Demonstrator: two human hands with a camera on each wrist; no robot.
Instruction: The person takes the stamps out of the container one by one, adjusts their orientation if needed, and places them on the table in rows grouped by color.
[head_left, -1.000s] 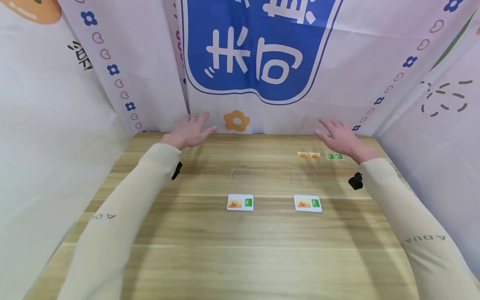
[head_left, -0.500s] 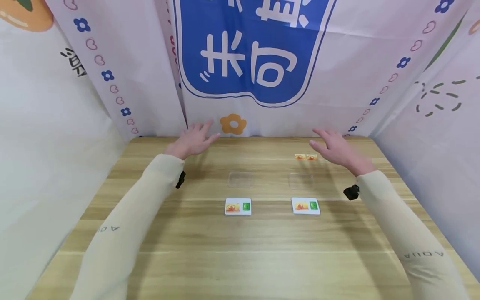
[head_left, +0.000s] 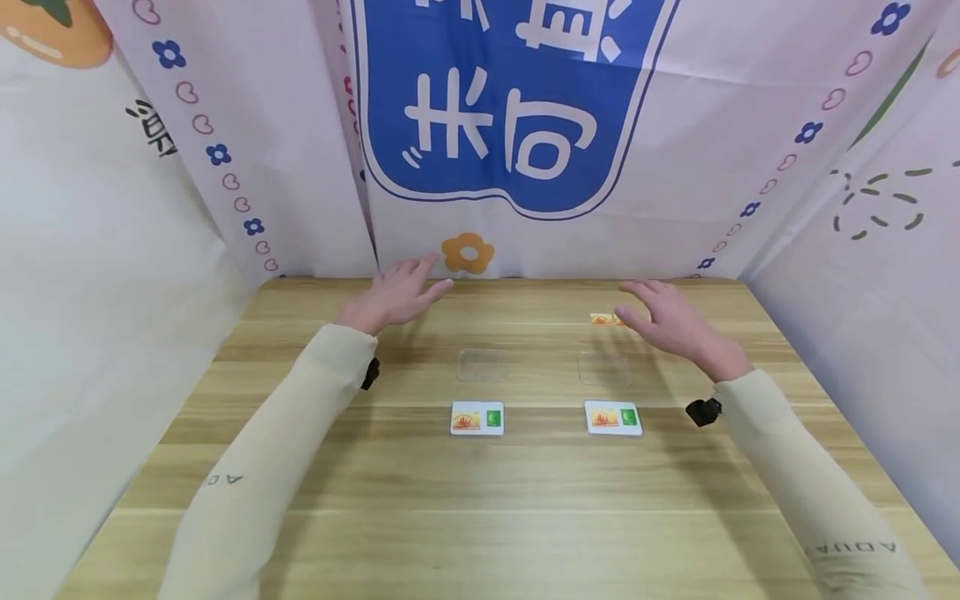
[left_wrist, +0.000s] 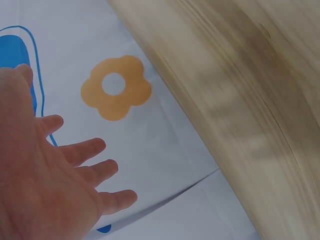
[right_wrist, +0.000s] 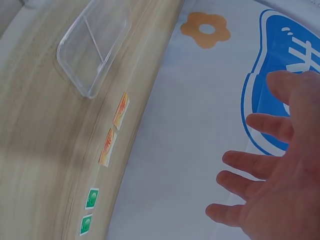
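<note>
Both hands are held up over the far side of the wooden table, fingers spread and holding nothing. My left hand [head_left: 397, 292] is near the back edge, left of the clear plastic tray [head_left: 461, 365]. My right hand [head_left: 671, 321] overlaps one of two small orange stickers [head_left: 602, 319] in the head view and hides the green ones. In the right wrist view, two green stickers [right_wrist: 92, 198] lie in line with the orange stickers [right_wrist: 121, 110]. Nearer to me lie two white cards, a left card [head_left: 477, 418] and a right card [head_left: 613, 417], each bearing an orange and a green picture.
A second clear tray [head_left: 580, 368] lies behind the right card; the right wrist view shows a divided clear tray [right_wrist: 59, 56]. The wooden table [head_left: 450, 525] is bounded by printed white cloth [head_left: 300, 167] at the back and both sides.
My left hand has shifted right and slightly toward me. The right hand has drawn back toward me, covering the green stickers in the head view. The head view has tilted slightly.
</note>
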